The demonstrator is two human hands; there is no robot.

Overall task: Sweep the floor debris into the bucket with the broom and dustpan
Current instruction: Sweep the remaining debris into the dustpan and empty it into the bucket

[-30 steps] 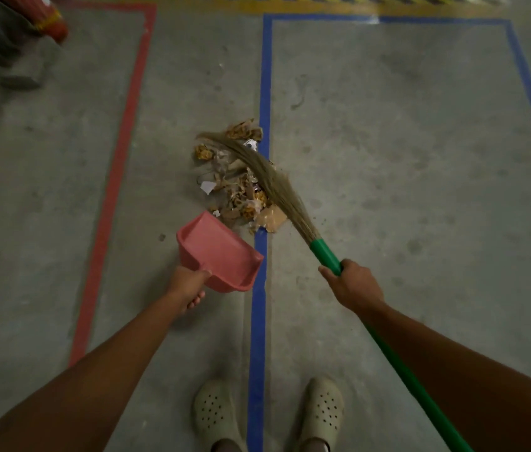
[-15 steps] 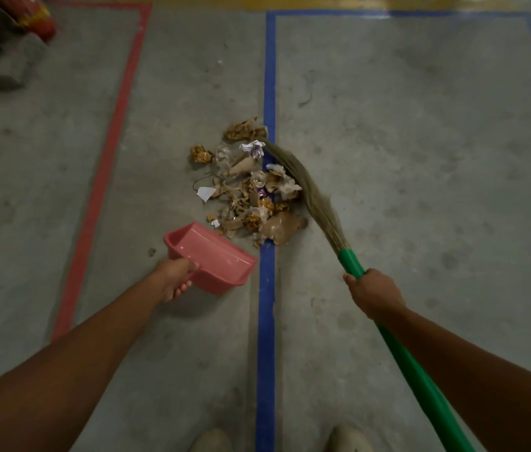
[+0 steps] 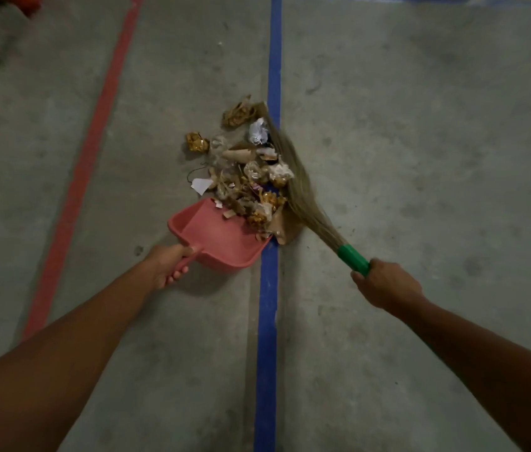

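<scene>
A pile of crumpled paper and wrapper debris [image 3: 244,171] lies on the concrete floor beside a blue line. My left hand [image 3: 168,264] grips the handle of a red dustpan [image 3: 218,238], whose open mouth touches the near edge of the pile; a few scraps lie at its lip. My right hand [image 3: 384,283] grips the green handle of a broom [image 3: 353,257]. The straw bristles [image 3: 296,187] lie along the right side of the pile, across the blue line. No bucket is in view.
A blue tape line [image 3: 270,288] runs up the middle of the floor and a red tape line [image 3: 78,190] runs at the left. Something red and dark [image 3: 3,4] sits blurred at the top left corner. Bare concrete surrounds the pile.
The dustpan has moved forward to the pile's near edge. The broom has shifted from over the pile to its right side, pressing debris toward the pan. The view has moved closer; my shoes left the frame.
</scene>
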